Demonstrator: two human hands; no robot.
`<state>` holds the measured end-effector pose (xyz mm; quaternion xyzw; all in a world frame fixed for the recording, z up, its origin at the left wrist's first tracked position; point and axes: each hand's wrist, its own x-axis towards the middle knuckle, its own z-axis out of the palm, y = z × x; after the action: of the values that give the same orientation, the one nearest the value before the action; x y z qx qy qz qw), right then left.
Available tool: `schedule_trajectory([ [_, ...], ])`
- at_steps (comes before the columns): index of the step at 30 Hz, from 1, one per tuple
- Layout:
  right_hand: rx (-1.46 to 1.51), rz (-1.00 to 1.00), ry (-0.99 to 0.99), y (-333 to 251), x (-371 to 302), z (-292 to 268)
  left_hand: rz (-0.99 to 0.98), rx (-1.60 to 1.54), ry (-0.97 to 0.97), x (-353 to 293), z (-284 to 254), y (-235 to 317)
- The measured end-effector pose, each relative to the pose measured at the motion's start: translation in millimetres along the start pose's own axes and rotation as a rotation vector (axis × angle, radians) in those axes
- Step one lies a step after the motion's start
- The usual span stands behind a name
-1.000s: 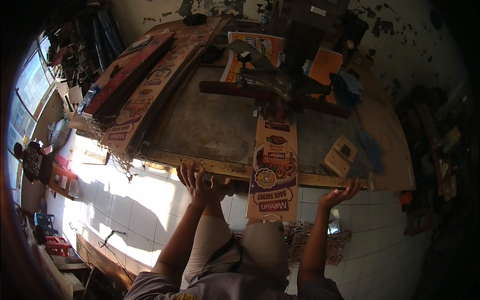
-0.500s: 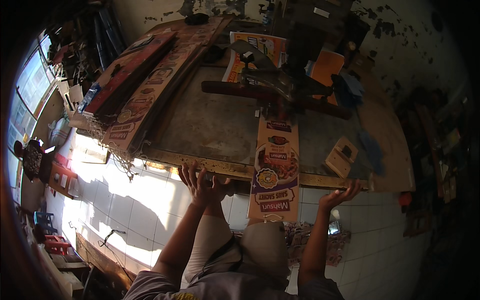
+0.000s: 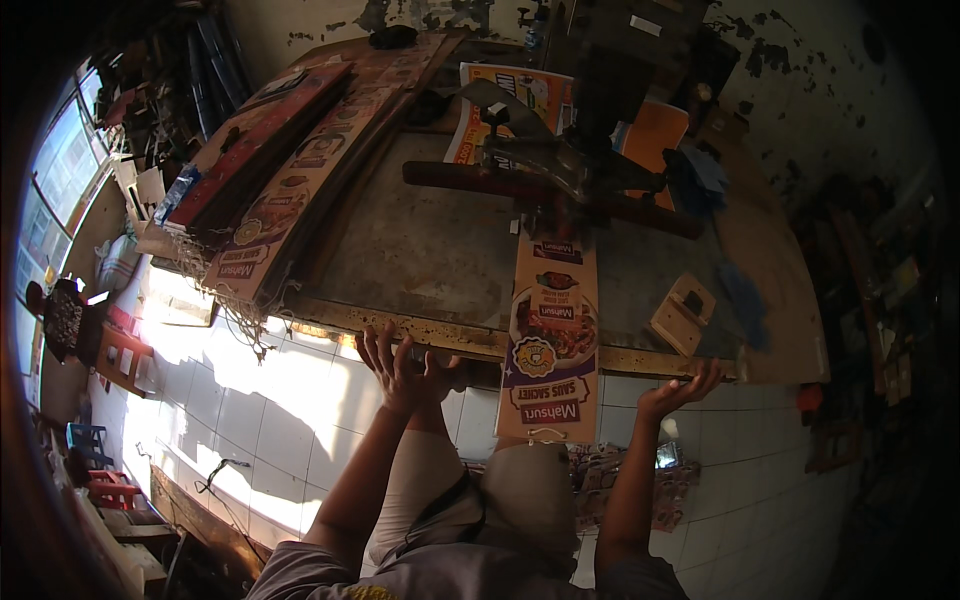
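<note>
A long printed cardboard strip lies under a dark machine arm, its near end hanging past the table's front edge over my lap. On the left of it, my left hand rests at the wooden table edge, fingers raised and spread. My right hand touches the same edge farther right, palm turned up and fingers stretched out. Neither hand touches the strip or holds anything visible. The strip's far end is hidden beneath the machine.
More long printed strips lie stacked on the table's left, with loose strings at their ends. A small wooden block sits on the right. Blue cloth and an orange sheet are behind it. Plastic stools stand at lower left.
</note>
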<state>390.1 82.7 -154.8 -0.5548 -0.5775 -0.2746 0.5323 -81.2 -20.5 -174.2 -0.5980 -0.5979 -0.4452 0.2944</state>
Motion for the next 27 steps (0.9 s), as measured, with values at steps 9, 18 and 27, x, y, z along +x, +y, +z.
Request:
schedule_trajectory([
  [9, -0.008, -0.013, 0.007, 0.5, 0.3, 0.6, -0.025, -0.005, -0.003, 1.8, -0.1, 3.9],
  [18, 0.0, -0.003, 0.002, 0.0, 0.1, -0.5, -0.01, 0.008, -0.007, 0.9, 0.0, 1.8],
  [27, -0.002, -0.014, 0.013, 1.0, -1.3, 0.7, -0.008, 0.001, -0.004, -0.1, 0.3, 0.7],
])
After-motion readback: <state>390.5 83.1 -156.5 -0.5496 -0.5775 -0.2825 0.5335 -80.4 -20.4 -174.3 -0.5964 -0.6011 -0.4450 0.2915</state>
